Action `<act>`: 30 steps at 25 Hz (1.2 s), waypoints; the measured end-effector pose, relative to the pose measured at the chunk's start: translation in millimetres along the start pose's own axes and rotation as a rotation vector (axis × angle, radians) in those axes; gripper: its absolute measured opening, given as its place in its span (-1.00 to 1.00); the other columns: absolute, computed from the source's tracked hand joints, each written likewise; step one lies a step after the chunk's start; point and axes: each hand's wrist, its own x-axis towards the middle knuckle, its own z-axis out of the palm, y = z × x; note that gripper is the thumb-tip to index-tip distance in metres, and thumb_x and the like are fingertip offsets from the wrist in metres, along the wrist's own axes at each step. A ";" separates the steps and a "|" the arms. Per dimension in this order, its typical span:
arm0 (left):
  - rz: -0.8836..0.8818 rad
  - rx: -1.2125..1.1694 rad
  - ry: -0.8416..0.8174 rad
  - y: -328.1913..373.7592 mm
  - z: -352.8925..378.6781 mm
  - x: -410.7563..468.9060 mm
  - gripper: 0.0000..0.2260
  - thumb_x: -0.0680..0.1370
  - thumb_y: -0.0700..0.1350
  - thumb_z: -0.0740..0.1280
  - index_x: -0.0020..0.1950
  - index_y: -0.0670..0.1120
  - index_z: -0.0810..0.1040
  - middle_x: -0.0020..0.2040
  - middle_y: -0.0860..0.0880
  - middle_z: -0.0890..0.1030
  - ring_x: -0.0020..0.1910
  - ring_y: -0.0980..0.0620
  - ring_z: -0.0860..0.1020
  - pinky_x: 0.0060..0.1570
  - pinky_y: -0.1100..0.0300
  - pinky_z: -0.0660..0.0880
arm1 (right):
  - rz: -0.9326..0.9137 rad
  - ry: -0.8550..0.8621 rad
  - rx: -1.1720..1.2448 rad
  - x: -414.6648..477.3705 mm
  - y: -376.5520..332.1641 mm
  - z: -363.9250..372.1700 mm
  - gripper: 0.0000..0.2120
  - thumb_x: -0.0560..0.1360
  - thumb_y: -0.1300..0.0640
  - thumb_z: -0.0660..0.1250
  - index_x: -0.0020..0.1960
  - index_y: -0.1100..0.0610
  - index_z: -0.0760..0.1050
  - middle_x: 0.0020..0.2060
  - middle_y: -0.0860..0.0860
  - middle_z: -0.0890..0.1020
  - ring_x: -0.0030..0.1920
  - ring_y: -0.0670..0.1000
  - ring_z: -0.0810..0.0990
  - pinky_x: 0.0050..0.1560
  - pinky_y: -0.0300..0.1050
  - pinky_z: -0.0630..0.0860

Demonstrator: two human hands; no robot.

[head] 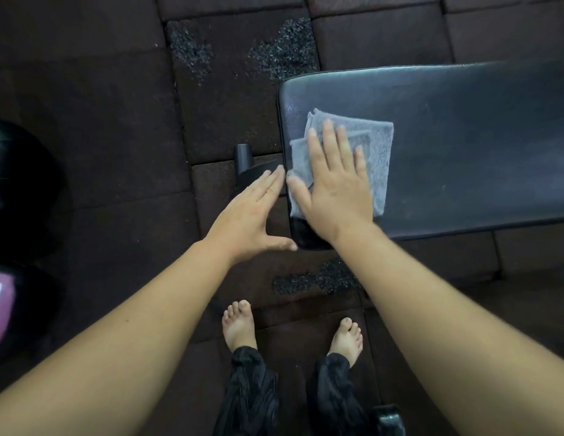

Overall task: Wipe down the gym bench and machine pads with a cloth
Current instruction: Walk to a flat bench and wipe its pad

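Observation:
A black padded gym bench (463,146) reaches in from the right, its rounded end near the middle of the view. A folded grey cloth (375,152) lies flat on that end. My right hand (334,187) presses palm-down on the cloth with fingers spread, covering its left half. My left hand (252,212) is flat and open against the bench's end edge, fingers straight and thumb out toward the near corner, holding nothing.
Dark rubber floor tiles (117,121) with worn crumbly patches lie all around. A black bench foot (244,157) sticks out left of the pad. My bare feet (239,322) stand below the bench. Black round equipment (19,171) sits at the left edge.

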 end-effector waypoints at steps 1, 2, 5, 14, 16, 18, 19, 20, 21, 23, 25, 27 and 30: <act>-0.010 -0.001 -0.003 1.3 0.3 -0.8 0.19 0.32 0.45 0.41 0.70 -0.09 -0.12 0.70 0.06 -0.11 0.68 0.06 -0.08 0.65 0.03 0.02 | -0.041 -0.005 -0.014 -21.7 -1.0 4.5 -0.25 0.65 -0.30 -0.01 0.70 0.07 -0.03 0.69 0.07 -0.03 0.68 0.10 -0.10 0.64 0.20 -0.08; -0.016 0.004 -0.008 2.5 0.6 -1.2 0.20 0.32 0.43 0.43 0.70 -0.10 -0.12 0.70 0.05 -0.10 0.68 0.05 -0.08 0.65 0.05 0.02 | -0.089 -0.007 -0.017 -39.8 5.5 6.9 -0.25 0.64 -0.31 0.01 0.70 0.06 0.01 0.69 0.06 0.00 0.68 0.10 -0.07 0.64 0.20 -0.06; -0.037 0.020 -0.018 6.7 -2.9 -1.7 0.21 0.33 0.42 0.45 0.70 -0.09 -0.14 0.70 0.05 -0.10 0.68 0.07 -0.09 0.64 0.12 -0.02 | -0.028 -0.009 0.002 -45.1 65.5 -0.1 -0.26 0.63 -0.33 0.00 0.69 0.01 0.05 0.69 0.02 0.02 0.68 0.07 -0.05 0.64 0.20 -0.05; -0.081 0.024 -0.052 9.7 -9.0 -0.3 0.23 0.29 0.41 0.48 0.69 -0.02 -0.19 0.62 0.19 -0.20 0.60 0.24 -0.17 0.58 0.23 -0.07 | 0.067 -0.045 0.046 -55.5 23.6 1.8 -0.23 0.64 -0.33 -0.02 0.70 0.08 -0.03 0.69 0.10 -0.04 0.68 0.13 -0.12 0.64 0.21 -0.11; -0.091 0.017 -0.051 12.3 -10.5 0.9 0.24 0.25 0.44 0.43 0.69 -0.02 -0.17 0.61 0.20 -0.18 0.60 0.26 -0.16 0.57 0.26 -0.08 | -0.008 -0.046 0.034 -40.6 47.9 -7.0 -0.19 0.61 -0.39 0.00 0.70 0.06 0.02 0.69 0.09 0.02 0.67 0.13 -0.04 0.64 0.19 -0.04; -0.098 0.012 -0.042 13.5 -10.4 1.1 0.24 0.24 0.44 0.42 0.69 -0.01 -0.15 0.62 0.19 -0.15 0.60 0.27 -0.15 0.57 0.27 -0.07 | -0.065 -0.055 0.019 -18.2 68.3 -13.7 -0.15 0.59 -0.44 -0.03 0.70 0.06 -0.01 0.69 0.07 0.00 0.68 0.10 -0.07 0.65 0.18 -0.06; -0.103 0.011 -0.041 13.9 -10.2 0.8 0.24 0.24 0.44 0.43 0.70 0.00 -0.15 0.63 0.20 -0.14 0.60 0.27 -0.15 0.57 0.27 -0.07 | -0.076 -0.066 0.011 -10.1 74.5 -14.6 -0.14 0.59 -0.44 -0.04 0.70 0.06 -0.05 0.69 0.06 -0.04 0.68 0.08 -0.11 0.65 0.17 -0.09; -0.108 0.013 -0.041 13.9 -10.6 0.2 0.24 0.24 0.44 0.44 0.70 0.01 -0.15 0.63 0.20 -0.14 0.61 0.27 -0.14 0.56 0.27 -0.06 | -0.069 -0.068 0.007 -3.6 80.6 -14.5 -0.13 0.59 -0.45 -0.06 0.70 0.07 -0.08 0.69 0.05 -0.08 0.68 0.06 -0.15 0.65 0.16 -0.13; -0.108 0.016 -0.041 14.1 -11.4 -0.4 0.24 0.24 0.44 0.45 0.70 0.01 -0.15 0.63 0.20 -0.13 0.61 0.26 -0.14 0.56 0.27 -0.05 | -0.028 -0.063 0.020 2.3 90.3 -13.4 -0.12 0.59 -0.45 -0.05 0.70 0.07 -0.10 0.69 0.04 -0.11 0.68 0.05 -0.18 0.65 0.14 -0.16; -0.113 0.022 -0.045 15.0 -12.5 -0.4 0.25 0.25 0.44 0.47 0.70 0.02 -0.15 0.63 0.22 -0.13 0.61 0.27 -0.13 0.55 0.26 -0.04 | 0.140 -0.037 0.083 14.7 115.3 -15.4 -0.12 0.59 -0.45 -0.04 0.70 0.07 -0.12 0.69 0.05 -0.13 0.67 0.06 -0.20 0.65 0.16 -0.16; -0.111 0.022 -0.047 15.3 -13.0 -0.5 0.24 0.24 0.46 0.44 0.69 0.02 -0.16 0.61 0.22 -0.15 0.59 0.29 -0.15 0.55 0.28 -0.06 | 0.311 -0.022 0.133 22.0 128.3 -21.1 -0.11 0.60 -0.44 -0.06 0.70 0.09 -0.14 0.69 0.08 -0.14 0.67 0.08 -0.20 0.64 0.18 -0.15; -0.108 0.020 -0.052 15.3 -13.2 -0.5 0.24 0.25 0.45 0.44 0.68 0.04 -0.18 0.61 0.23 -0.18 0.58 0.32 -0.18 0.53 0.33 -0.11 | 0.325 -0.029 0.122 6.6 116.4 -20.4 -0.12 0.61 -0.42 -0.08 0.70 0.12 -0.15 0.68 0.11 -0.15 0.67 0.10 -0.21 0.65 0.18 -0.18; -0.115 0.016 -0.066 15.5 -14.1 0.5 0.24 0.25 0.44 0.47 0.67 0.08 -0.22 0.60 0.26 -0.21 0.55 0.38 -0.24 0.47 0.45 -0.19 | 0.097 -0.058 0.060 -57.2 103.9 -13.9 -0.14 0.61 -0.40 -0.02 0.70 0.12 -0.08 0.69 0.09 -0.09 0.68 0.09 -0.16 0.65 0.15 -0.16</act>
